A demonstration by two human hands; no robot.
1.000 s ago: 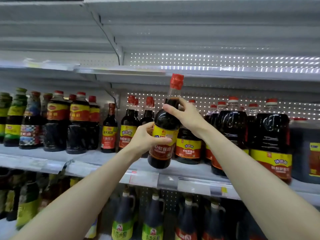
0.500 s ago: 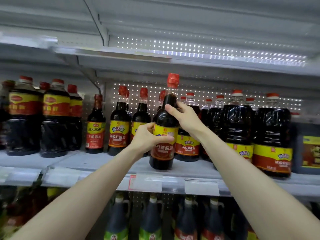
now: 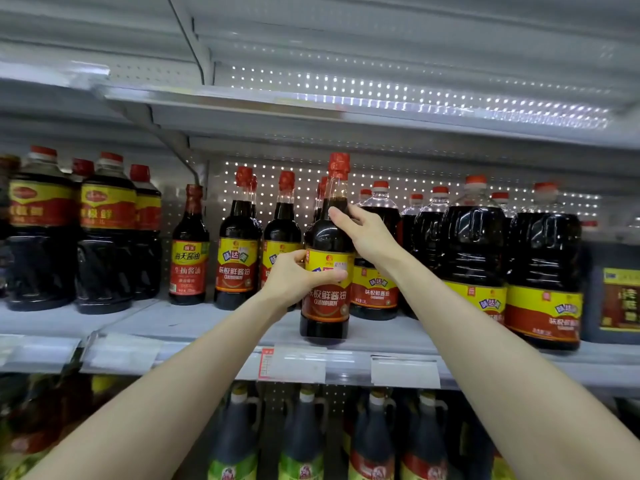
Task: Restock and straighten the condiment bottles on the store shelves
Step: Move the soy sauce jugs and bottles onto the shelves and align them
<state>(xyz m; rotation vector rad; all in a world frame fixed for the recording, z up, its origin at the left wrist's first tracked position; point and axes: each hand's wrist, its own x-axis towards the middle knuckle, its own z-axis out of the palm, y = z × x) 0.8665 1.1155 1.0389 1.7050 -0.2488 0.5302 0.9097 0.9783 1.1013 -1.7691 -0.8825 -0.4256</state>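
Soy bottle (image 3: 325, 306) at shelf (image 3: 194, 323) front, matching bottles (image 3: 237, 258) just behind

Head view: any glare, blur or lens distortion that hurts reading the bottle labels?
Head view: the held bottle shows a sharp label; left-edge bottles and lower-shelf bottles are blurred; the upper shelf edge bows from the wide lens; lit pegboard holes glare.

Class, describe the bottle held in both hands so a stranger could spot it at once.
Look at the middle shelf, among the dark bottles with red caps and yellow-and-red labels. Near the centre, one slim bottle sits forward of its row. It alone is gripped: the left hand on its label, the right hand at its neck.
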